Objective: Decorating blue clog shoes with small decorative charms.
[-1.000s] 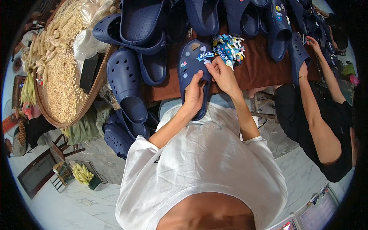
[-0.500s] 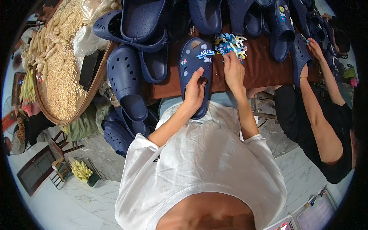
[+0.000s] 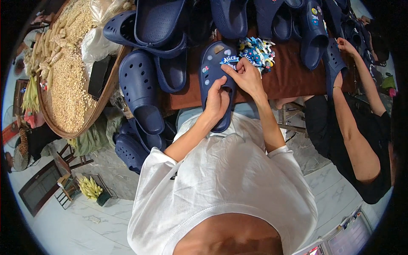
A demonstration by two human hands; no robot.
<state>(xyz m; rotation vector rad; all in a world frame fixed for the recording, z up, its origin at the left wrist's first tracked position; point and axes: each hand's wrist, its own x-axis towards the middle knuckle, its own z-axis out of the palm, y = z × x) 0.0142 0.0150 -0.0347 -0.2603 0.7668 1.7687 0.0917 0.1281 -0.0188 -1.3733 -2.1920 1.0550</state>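
Gripping a navy clog (image 3: pixel 210 78) in the left hand (image 3: pixel 216 102), had that hand closed around the side by the foot opening, with the thumb laid on the upper. Held the clog directly in front of the body, with its toe pointed away over the brown cloth (image 3: pixel 282 83) of the table and its heel just by the white shirt (image 3: pixel 225 178). Had the right hand (image 3: pixel 248 78) half curled, with the thumb extended over the upper just below a light blue banner charm (image 3: pixel 229 59). Could not tell whether pinching something there or merely touching. Saw on the same upper a swirl charm (image 3: pixel 205 69) and several pale round ones. Had loose charms (image 3: pixel 258 51) heaped on the cloth, just beyond the right hand. Saw a tilted clog (image 3: pixel 138 80) at the left and, farther left, a corn tray (image 3: pixel 109 94) with a black flat object (image 3: pixel 101 76) by its rim. Glimpsed at the right a co-worker (image 3: pixel 352 140) in black, with one hand inside another clog (image 3: pixel 332 63).
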